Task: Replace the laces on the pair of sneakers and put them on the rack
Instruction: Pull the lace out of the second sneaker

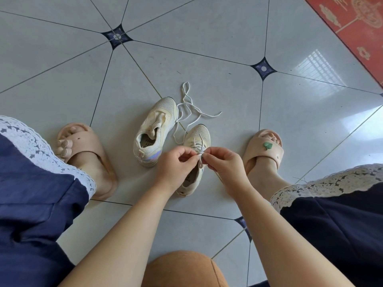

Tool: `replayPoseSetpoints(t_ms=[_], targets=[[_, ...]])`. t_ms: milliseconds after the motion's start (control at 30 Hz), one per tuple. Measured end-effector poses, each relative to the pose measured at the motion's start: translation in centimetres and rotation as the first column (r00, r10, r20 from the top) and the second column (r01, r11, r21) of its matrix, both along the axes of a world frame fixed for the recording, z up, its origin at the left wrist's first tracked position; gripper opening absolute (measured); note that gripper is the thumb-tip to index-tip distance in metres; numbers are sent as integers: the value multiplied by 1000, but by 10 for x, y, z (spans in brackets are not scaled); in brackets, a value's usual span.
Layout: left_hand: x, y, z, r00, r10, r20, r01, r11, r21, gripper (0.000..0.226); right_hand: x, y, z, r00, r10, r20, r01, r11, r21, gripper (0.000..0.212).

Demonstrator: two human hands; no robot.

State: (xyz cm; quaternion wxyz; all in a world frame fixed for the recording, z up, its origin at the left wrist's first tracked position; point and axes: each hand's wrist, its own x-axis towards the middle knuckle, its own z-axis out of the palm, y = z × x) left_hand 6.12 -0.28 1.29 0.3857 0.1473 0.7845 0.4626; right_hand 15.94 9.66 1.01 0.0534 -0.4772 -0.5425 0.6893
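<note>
Two cream mesh sneakers stand on the tiled floor between my feet. The left sneaker [152, 129] has no lace and its tongue is pulled up. The right sneaker [196, 137] is laced across its front. My left hand [176, 164] and my right hand [224, 164] meet over its top eyelets, each pinching the white lace at a small knot [200, 154]. My hands hide the sneaker's middle. A loose white lace [190, 106] lies tangled on the floor beyond the two sneakers.
My feet in beige slippers [87, 154] [263, 150] flank the sneakers. A brown rounded seat [182, 270] shows at the bottom edge. A red patterned mat [356, 27] covers the floor at the top right. No rack is in view.
</note>
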Motion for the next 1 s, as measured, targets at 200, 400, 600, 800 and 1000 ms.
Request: replayPoseSetpoints(t_ms=[200,400,600,800,1000], targets=[[0,3,1,990,-62,-125,61,998,-8,8,0,1,2,996,75,44,-81,987,137,13],[-2,4,-2,976,-127,-179,120,992,-47,8,-2,0,4,984,146,101,-169,945,279,19],[3,2,-7,960,-150,-236,144,989,-44,8,-2,-1,3,979,187,84,-204,931,303,26],[-1,1,-6,988,20,154,-28,999,47,16,0,0,-2,996,91,-19,-90,993,78,26],[0,3,1,963,32,268,-62,993,104,18,-2,-4,-7,997,69,21,-70,995,71,23]])
